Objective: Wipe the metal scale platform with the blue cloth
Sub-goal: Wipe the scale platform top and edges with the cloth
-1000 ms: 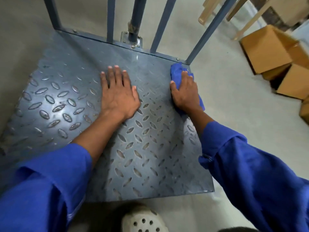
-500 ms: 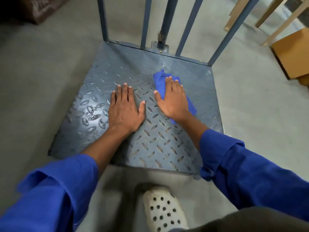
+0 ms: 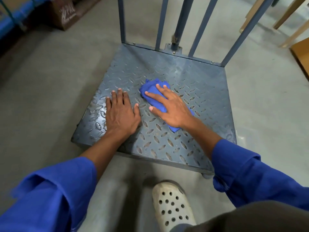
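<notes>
While the right hand (image 3: 173,109) lies flat on the blue cloth (image 3: 151,91), with fingers spread and straight and pressing it down rather than curling round it, the left hand (image 3: 121,114) rests just beside it, palm down and fingers straight, directly on the metal scale platform (image 3: 209,91) and holding nothing. The cloth is bunched near the middle of the platform, partly under the right palm, with one end showing past the fingertips and another beside the wrist. To wipe well, I think the pressure should go evenly through the whole palm, in strokes that overlap, because the raised tread pattern can hold dirt around each small ridge; the cloth would cover more if it were spread wider. The left hand itself covers a part of the plate, so it must be lifted for that part to be wiped; it serves now as a support. At the far edge the upright bars (image 3: 203,25) and the thicker post (image 3: 181,22) with its bolted base make narrow corners, which a flat palm may not reach. A white clog (image 3: 172,210) stands on the grey floor (image 3: 41,91) just before the near edge; a brown cardboard box (image 3: 73,12) and some wooden legs (image 3: 291,15) are well apart and hinder nothing.
</notes>
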Demonstrator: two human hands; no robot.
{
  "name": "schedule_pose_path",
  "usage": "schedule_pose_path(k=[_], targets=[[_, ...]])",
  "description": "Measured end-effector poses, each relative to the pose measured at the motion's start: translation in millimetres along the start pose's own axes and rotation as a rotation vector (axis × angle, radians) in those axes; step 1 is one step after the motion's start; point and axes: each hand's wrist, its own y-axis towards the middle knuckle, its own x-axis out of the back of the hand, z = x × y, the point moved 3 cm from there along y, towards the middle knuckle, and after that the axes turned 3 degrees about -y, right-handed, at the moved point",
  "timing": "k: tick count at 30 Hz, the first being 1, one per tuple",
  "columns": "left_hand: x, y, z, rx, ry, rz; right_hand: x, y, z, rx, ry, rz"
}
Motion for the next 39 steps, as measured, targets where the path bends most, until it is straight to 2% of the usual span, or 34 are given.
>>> schedule_pose_path(k=[6,13,18,23,25,28,29,31,33,35,37,39], targets=[[-8,11,10,0.009,-0.062,-0.062,-5,45,21,0.002,0.046,0.089],[-11,53,31,0.018,-0.054,-0.179,-27,137,61,0.027,0.068,0.066],[-16,94,37,0.082,-0.011,-0.232,-40,211,68,-0.054,0.076,0.046],[-16,117,30,0.063,0.05,-0.198,-44,256,69,-0.058,0.043,0.032],[-15,122,28,0.037,0.053,-0.203,-37,257,55,-0.144,0.043,-0.025],[-17,124,22,-0.014,0.047,-0.215,-9,236,7,-0.523,0.016,-0.243],[-18,124,20,-0.03,0.039,-0.214,-1,226,0,-0.595,0.003,-0.318],[-20,123,17,-0.061,0.015,-0.203,3,221,14,-0.489,-0.045,-0.371],[-20,126,16,-0.069,-0.002,-0.172,-8,229,35,-0.266,-0.061,-0.221],[-21,126,17,-0.06,-0.01,-0.132,-19,227,34,-0.193,-0.082,-0.08],[-22,121,16,-0.05,-0.015,-0.121,-16,207,7,-0.255,-0.11,-0.085],[-21,113,10,-0.052,-0.018,-0.092,0,171,-41,-0.457,-0.154,-0.16]])
